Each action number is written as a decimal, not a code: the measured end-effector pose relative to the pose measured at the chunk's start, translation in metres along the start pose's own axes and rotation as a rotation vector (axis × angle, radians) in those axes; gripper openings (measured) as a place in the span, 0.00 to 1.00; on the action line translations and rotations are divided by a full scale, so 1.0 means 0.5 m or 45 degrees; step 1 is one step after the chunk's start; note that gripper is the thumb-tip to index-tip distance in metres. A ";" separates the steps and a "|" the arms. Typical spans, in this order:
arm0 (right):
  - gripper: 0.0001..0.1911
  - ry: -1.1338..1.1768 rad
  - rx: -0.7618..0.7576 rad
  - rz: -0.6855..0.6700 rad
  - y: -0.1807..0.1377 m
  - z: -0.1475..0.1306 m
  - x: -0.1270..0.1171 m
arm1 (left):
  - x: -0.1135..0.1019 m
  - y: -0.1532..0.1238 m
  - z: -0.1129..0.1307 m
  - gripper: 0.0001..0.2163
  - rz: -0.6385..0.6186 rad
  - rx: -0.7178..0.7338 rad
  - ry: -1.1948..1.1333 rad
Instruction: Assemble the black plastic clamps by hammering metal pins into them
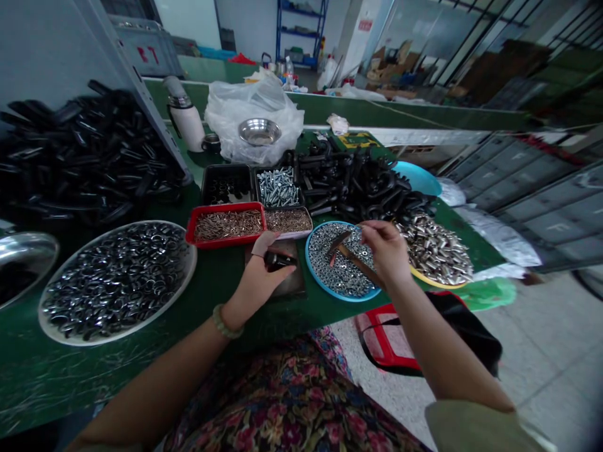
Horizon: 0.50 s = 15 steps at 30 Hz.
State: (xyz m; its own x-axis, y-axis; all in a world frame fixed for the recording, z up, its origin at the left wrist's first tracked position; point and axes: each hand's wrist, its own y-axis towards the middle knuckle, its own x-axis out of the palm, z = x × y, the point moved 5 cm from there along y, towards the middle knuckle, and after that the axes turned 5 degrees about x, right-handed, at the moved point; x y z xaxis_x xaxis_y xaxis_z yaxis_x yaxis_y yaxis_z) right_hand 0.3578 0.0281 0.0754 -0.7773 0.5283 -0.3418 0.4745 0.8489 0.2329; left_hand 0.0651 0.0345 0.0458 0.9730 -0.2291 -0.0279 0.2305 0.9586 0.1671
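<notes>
My left hand [257,276] grips a short black plastic part [280,259] over a flat metal plate [296,287] on the bench. Above the right side of a blue-rimmed tray [308,263] of small metal nuts [325,276], my right hand [389,251] is closed in a pinch. Whatever its fingertips hold, if anything, is too small to make out. A hammer [360,263] with a wooden handle lies across the nuts, its handle end close to my right wrist. Just beyond my left hand stand a red tray [191,235] of copper-coloured pins and a smaller tray [301,231] of short rivets.
Left of me is a big round tray [47,314] of shiny metal rings. Behind are a box of bolts [279,187], a pile of black parts [353,179] and a thermos [186,119]. Metal sleeves [438,251] lie at right, above a red-and-black bag [391,339].
</notes>
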 end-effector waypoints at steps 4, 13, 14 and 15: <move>0.09 0.465 0.105 -0.655 -0.135 -0.105 0.164 | 0.010 0.003 0.028 0.32 -0.038 0.133 0.158; 0.10 0.517 0.217 -0.743 -0.149 -0.100 0.219 | 0.001 0.002 0.045 0.29 -0.069 0.230 0.282; 0.10 0.500 0.215 -0.748 -0.149 -0.095 0.219 | 0.000 0.001 0.041 0.29 -0.063 0.231 0.272; 0.09 0.476 0.206 -0.753 -0.148 -0.092 0.217 | 0.000 0.000 0.037 0.29 -0.067 0.232 0.251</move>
State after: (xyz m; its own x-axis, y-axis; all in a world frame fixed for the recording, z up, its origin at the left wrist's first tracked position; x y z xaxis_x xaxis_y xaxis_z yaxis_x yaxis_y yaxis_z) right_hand 0.2193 0.0216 0.0629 -0.9989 -0.0382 -0.0273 -0.0370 0.9984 -0.0430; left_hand 0.0648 0.0316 0.0640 0.9473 -0.2231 -0.2298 0.2921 0.8961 0.3341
